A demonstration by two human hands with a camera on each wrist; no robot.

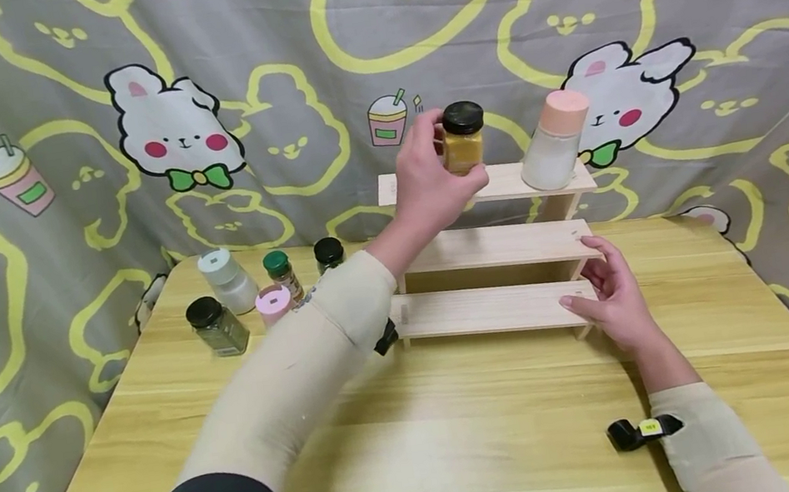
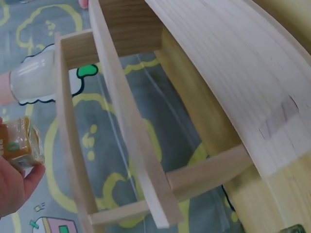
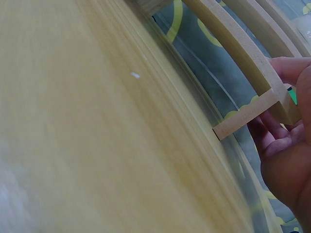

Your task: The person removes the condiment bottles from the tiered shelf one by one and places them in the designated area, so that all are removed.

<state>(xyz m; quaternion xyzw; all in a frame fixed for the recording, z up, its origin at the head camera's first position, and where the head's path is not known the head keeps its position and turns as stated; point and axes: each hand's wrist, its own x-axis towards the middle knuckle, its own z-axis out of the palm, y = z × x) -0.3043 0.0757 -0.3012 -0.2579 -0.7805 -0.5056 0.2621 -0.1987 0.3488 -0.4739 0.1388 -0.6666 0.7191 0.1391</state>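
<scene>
A three-tier wooden rack point(image 1: 500, 244) stands at the back of the table. My left hand point(image 1: 426, 178) grips a small glass jar point(image 1: 463, 151) of yellow spice with a black lid, level with the top tier. In the left wrist view, the jar point(image 2: 23, 143) is beside the upper tiers; whether it touches the top board cannot be told. My right hand point(image 1: 616, 290) holds the rack's right end, thumb on the lower board and fingers curled at the side. On the top tier's right end is a white shaker bottle point(image 1: 552, 156) with a pink-orange cap.
At the table's left stand a dark-lidded jar point(image 1: 218, 328), a white-capped bottle point(image 1: 229, 282), a green-capped bottle point(image 1: 281, 272), a pink-capped container point(image 1: 273, 301) and a black-lidded jar point(image 1: 329, 253). A patterned curtain point(image 1: 273, 28) hangs close behind the table.
</scene>
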